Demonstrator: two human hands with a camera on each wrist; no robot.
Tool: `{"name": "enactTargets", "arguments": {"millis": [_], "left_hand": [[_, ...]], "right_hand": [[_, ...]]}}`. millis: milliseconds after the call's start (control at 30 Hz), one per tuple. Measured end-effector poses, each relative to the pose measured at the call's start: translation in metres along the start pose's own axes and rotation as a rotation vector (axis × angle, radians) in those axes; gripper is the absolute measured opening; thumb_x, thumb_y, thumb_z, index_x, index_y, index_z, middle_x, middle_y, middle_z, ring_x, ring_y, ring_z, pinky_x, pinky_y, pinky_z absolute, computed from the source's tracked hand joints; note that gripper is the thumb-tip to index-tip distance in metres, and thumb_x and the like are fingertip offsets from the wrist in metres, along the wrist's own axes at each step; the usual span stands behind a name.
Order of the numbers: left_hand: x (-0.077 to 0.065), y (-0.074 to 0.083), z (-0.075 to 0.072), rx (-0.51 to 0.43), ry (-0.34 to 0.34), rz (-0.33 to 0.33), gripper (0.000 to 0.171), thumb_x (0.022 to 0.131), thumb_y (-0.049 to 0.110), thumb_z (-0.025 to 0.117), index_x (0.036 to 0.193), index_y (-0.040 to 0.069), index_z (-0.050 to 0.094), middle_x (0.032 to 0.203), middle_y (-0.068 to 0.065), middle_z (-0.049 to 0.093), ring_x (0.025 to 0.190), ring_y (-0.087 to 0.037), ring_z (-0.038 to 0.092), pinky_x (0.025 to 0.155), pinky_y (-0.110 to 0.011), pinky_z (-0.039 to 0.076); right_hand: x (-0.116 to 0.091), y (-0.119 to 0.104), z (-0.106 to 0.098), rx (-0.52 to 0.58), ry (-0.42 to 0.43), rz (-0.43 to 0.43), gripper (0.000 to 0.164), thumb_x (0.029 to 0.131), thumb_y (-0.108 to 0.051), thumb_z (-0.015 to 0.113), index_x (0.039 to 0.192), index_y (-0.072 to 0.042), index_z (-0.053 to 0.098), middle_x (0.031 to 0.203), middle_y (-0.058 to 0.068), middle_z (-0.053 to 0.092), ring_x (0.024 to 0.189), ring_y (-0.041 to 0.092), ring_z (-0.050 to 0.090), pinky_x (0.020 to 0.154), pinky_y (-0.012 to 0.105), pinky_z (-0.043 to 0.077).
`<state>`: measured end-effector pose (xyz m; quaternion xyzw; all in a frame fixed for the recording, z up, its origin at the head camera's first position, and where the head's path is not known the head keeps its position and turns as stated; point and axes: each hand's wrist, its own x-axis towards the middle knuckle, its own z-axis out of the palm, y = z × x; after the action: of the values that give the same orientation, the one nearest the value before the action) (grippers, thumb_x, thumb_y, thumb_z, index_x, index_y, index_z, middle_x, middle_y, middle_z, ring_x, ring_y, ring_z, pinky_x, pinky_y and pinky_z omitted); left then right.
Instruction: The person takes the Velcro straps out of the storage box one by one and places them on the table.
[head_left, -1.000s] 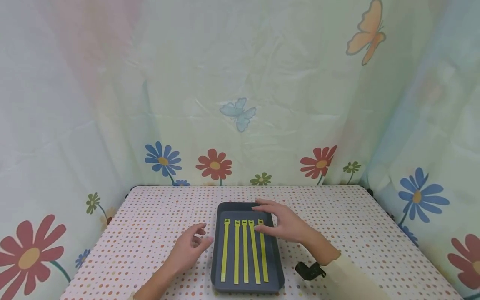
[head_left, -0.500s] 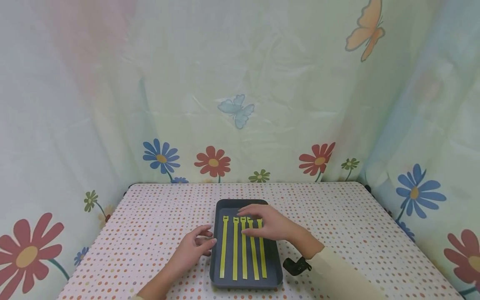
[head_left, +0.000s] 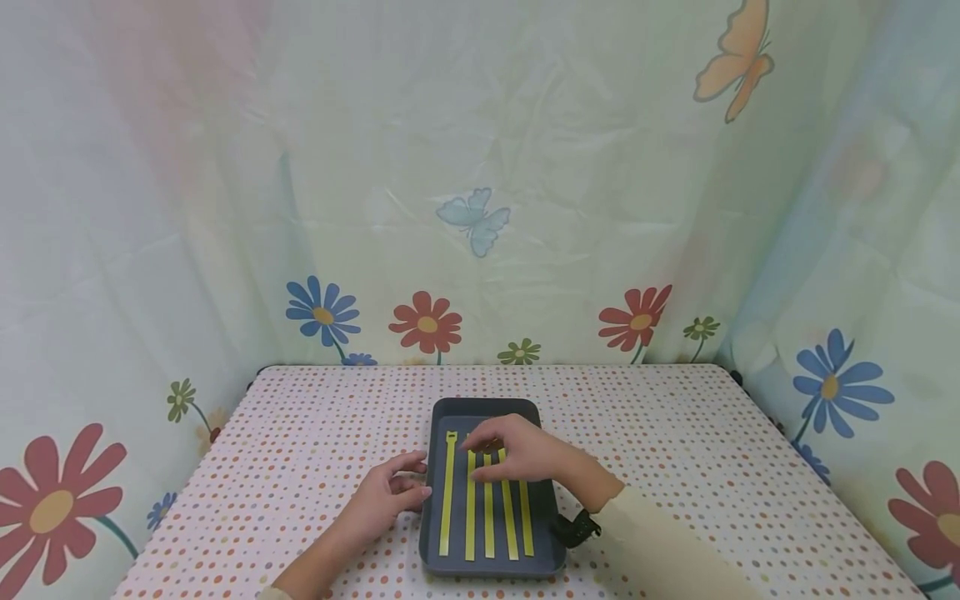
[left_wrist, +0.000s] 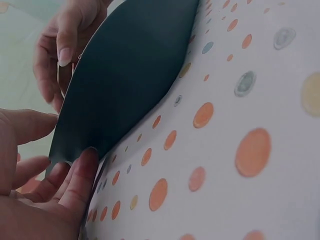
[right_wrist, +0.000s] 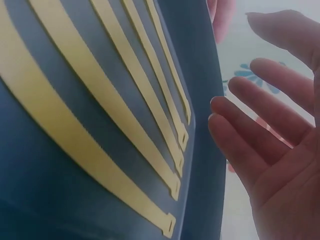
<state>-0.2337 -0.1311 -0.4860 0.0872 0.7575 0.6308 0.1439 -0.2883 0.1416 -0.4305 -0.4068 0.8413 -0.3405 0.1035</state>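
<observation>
A dark grey-blue rectangular tray [head_left: 491, 570] stands on the table. Several yellow slotted-head cable straps [head_left: 447, 500] lie lengthwise in it, side by side, with their slotted heads toward the far end. My left hand [head_left: 378, 500] is at the tray's left side, relaxed fingertips right at its outer wall [left_wrist: 120, 75]. Over the straps hovers my right hand [head_left: 517, 450], thumb and fingers apart with nothing between them. It covers most of the strap heads in the head view; in the right wrist view several heads [right_wrist: 169, 225] show.
The table [head_left: 300, 433] wears a polka-dot cover. A curtain [head_left: 360, 192] with printed flowers and butterflies surrounds its back and sides. A black wrist-worn device [head_left: 576, 529] beneath my right wrist overlaps the tray's right edge in the head view.
My right hand has moved left across the tray, from its right edge to above the middle straps. My left hand has come right, up to the tray wall. The straps have not moved.
</observation>
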Motion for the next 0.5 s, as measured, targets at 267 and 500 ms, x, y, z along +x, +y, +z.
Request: {"name": "enactTargets", "arguments": {"millis": [267, 500], "left_hand": [[0.002, -0.002, -0.002, 0.01, -0.017, 0.0, 0.066, 0.093, 0.012, 0.074, 0.152, 0.002, 0.046, 0.136, -0.018, 0.057, 0.1, -0.015, 0.068, 0.086, -0.034, 0.059], [0.004, -0.005, -0.004, 0.01, -0.044, 0.026, 0.063, 0.095, 0.011, 0.072, 0.151, 0.0, 0.046, 0.135, -0.02, 0.056, 0.101, -0.016, 0.067, 0.084, -0.035, 0.059]], "right_hand": [[0.012, -0.001, 0.006, 0.0, -0.067, -0.021, 0.035, 0.089, -0.016, 0.08, 0.121, -0.004, 0.073, 0.12, 0.014, 0.072, 0.112, 0.03, 0.069, 0.096, 0.04, 0.057], [0.021, -0.002, 0.011, -0.063, -0.108, -0.012, 0.034, 0.087, -0.013, 0.083, 0.119, -0.006, 0.075, 0.117, 0.009, 0.074, 0.108, 0.023, 0.071, 0.094, 0.032, 0.058]]}}
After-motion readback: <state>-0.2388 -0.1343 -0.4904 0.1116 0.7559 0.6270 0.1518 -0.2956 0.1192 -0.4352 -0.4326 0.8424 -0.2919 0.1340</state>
